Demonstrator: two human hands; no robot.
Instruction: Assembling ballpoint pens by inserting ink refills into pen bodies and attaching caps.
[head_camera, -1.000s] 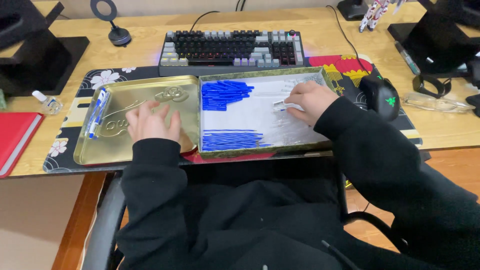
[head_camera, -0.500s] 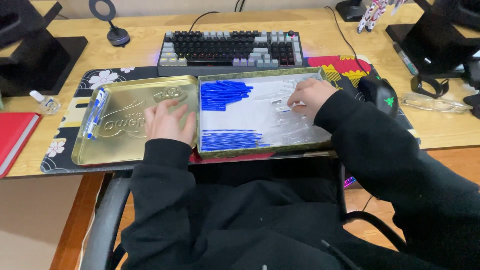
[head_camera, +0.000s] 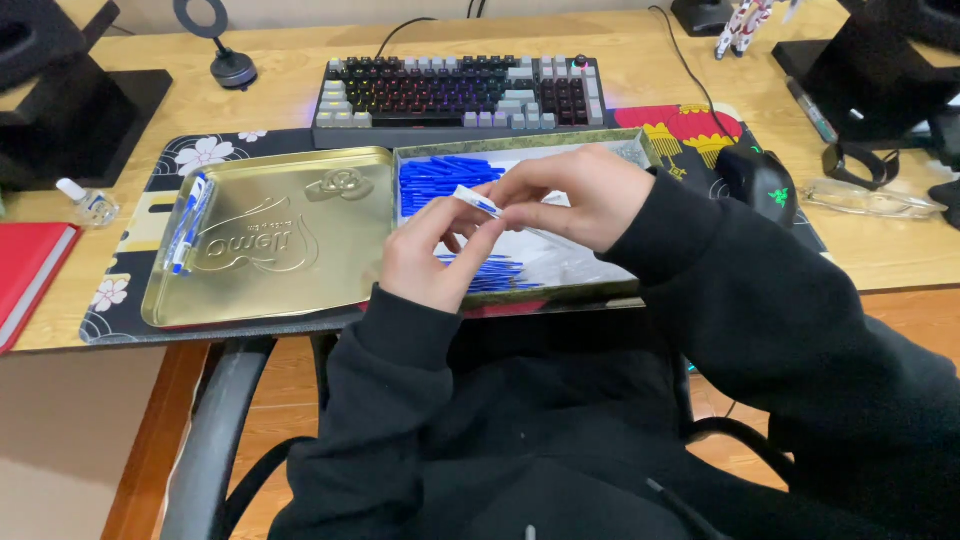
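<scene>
Both my hands meet above the open gold tin (head_camera: 520, 142), holding one small white and blue stick packet (head_camera: 474, 201) between them. My left hand (head_camera: 435, 252) pinches its lower end and my right hand (head_camera: 560, 197) pinches the other end. The tin's tray holds several blue sticks (head_camera: 440, 178) on a white lining, some hidden under my hands. The tin's gold lid (head_camera: 270, 240) lies open flat to the left, with two or three white and blue packets (head_camera: 187, 222) along its left edge.
A keyboard (head_camera: 460, 95) sits behind the tin. A black mouse (head_camera: 757, 182) lies to the right on the patterned desk mat (head_camera: 200, 152). At the left edge lie a red book (head_camera: 30, 265) and a small bottle (head_camera: 85, 203). Black stands occupy both back corners.
My left hand left the lid and rose to the right. My right hand lifted out of the tray with a packet, and both hands now hold it above the tin.
</scene>
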